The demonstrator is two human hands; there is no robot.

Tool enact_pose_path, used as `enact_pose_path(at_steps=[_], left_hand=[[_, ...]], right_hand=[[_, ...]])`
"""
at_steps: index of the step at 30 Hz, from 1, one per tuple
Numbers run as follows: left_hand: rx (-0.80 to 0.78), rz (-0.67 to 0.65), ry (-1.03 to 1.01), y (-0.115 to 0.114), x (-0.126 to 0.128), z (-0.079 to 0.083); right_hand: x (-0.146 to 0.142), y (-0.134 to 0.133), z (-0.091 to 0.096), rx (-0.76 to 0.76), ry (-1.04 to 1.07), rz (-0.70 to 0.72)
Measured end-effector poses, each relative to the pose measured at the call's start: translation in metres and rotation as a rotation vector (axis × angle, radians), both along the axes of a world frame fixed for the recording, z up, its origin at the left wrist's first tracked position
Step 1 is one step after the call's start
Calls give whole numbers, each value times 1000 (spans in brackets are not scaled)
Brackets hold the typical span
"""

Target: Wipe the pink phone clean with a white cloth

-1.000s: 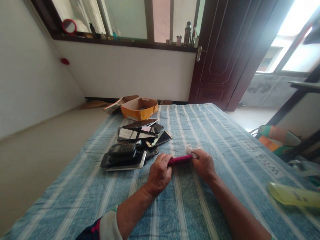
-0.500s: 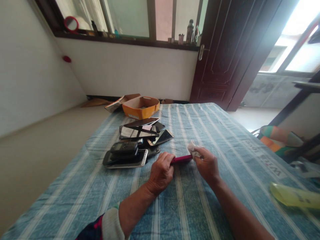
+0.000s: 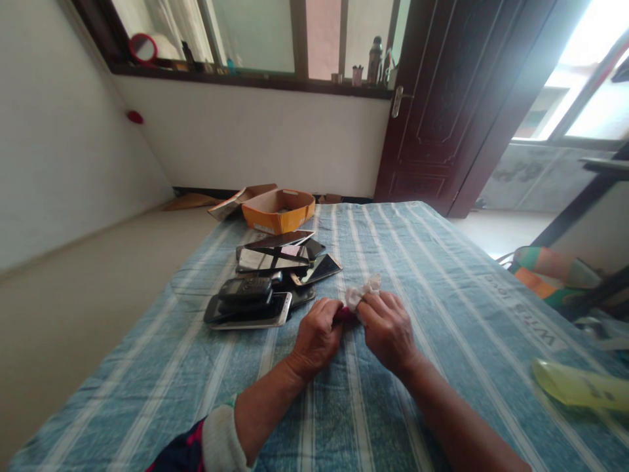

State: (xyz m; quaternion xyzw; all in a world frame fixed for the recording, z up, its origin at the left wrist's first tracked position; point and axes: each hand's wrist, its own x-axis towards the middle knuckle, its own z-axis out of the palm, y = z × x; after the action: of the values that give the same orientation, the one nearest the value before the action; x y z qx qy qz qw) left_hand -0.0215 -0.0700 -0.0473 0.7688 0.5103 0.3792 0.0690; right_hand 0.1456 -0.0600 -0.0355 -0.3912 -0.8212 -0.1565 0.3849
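Low over the striped cloth, my left hand is closed around the left end of a slim magenta phone. Most of the phone is hidden by my fingers. My right hand pinches a crumpled white tissue against the phone's other end, close beside my left hand. To the left lies a loose pile of used phones: a white-edged smartphone with an older black handset on top, and behind them several dark-screened smartphones.
An orange open box stands at the far left edge of the bed-like surface, its lid beside it. A yellow packet lies at the right. The blue striped cloth covers the surface. A dark red door is beyond.
My right hand with the tissue has slid left along the phone toward my left hand, covering most of the magenta edge. My left hand stays nearly in place.
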Motion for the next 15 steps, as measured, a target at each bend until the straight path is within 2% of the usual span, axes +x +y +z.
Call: enact_pose_path(at_steps=[4, 8, 15], left_hand=[[-7, 10, 40, 1, -1, -1], [-3, -1, 40, 2, -1, -2], [2, -18, 43, 3, -2, -3]], right_hand=[[16, 12, -5, -10, 43, -134], [20, 16, -10, -32, 88, -168], [19, 16, -13, -284, 263, -134]])
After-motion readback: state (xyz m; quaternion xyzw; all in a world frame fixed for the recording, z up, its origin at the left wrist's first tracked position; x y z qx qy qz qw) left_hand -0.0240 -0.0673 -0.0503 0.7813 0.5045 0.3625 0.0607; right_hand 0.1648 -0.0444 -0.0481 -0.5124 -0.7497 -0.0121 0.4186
